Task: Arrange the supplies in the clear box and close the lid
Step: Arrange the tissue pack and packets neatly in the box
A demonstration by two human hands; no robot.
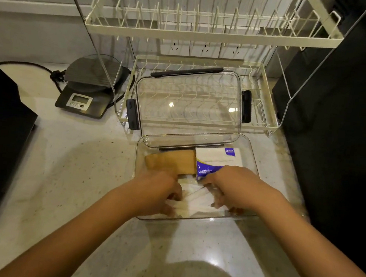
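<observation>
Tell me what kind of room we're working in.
Probably a home kitchen: a cream wire dish rack over the speckled stone counter, a black digital kitchen scale, and white wall sockets behind.

Speckled counter, cream rack, grey wall

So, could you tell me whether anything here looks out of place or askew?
Only the white packets stand out: they lie loose and crisscrossed at the clear box's near end, between both hands, unlike the packs set along the far wall.

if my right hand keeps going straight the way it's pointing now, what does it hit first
Probably the white paper packets under your right hand, which points down and left into the clear box. Past them, likely your left hand; depth is unclear.
</observation>
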